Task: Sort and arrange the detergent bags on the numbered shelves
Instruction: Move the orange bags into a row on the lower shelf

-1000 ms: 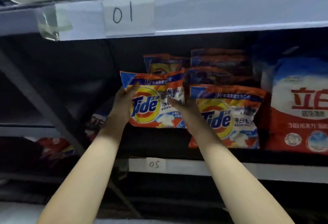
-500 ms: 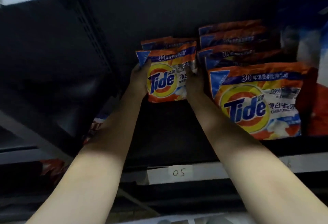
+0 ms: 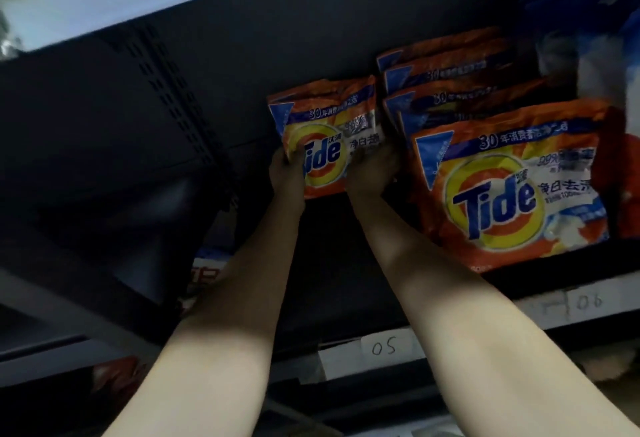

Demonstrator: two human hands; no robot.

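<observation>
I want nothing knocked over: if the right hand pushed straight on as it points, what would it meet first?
Probably the row of orange Tide bags standing behind the front one; the right hand points deeper and slightly toward them, though depth is unclear.

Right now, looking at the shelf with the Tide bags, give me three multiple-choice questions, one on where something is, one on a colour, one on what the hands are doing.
1. Where is the Tide bag in the hands relative to the large front Tide bag?
A. To its left and deeper in the shelf
B. To its right
C. On top of it

2. What is the main colour of the Tide bags?
A. Green
B. Orange
C. Purple

3. What are the left hand and right hand doing?
A. Hanging free
B. Pressing the 05 label
C. Gripping one bag by its two sides

Answers:
1 A, it sits left of and behind the front bag.
2 B, orange surrounds the yellow logo.
3 C, fingers curl round the bag's left and right edges.
</observation>
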